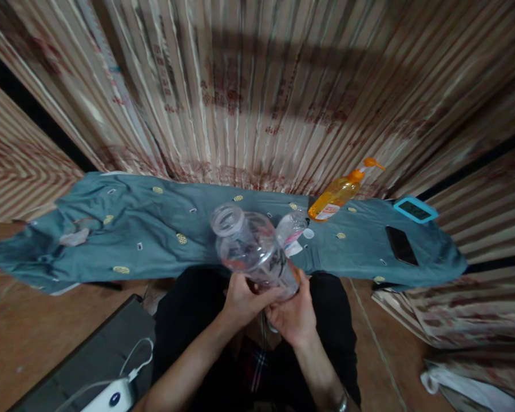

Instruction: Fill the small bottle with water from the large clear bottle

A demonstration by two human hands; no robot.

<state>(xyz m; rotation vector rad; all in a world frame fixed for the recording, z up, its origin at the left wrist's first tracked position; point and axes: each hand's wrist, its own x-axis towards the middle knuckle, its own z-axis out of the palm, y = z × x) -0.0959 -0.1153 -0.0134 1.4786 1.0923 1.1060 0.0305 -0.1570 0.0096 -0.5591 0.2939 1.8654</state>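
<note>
Left hand (245, 298) wrapped around base of clear jar (251, 247), fingers curled on its lower wall. Right hand (292, 313) cupping same base from other side, thumb up against the glass. Jar held up over the lap, tilted, open mouth pointing up-left toward the table, motion-blurred. Just behind jar, clear plastic bottle (292, 230) lying on teal cloth (154, 229), small white cap (308, 233) just beside it. Further right on cloth: orange pump bottle (338, 195) tipped on its side, black phone (401, 245), blue-framed device (415, 210) at far edge. Striped curtain (257, 86) behind table. Bottom-left: grey case (98, 355) with white charger (111, 397) and cable.
</note>
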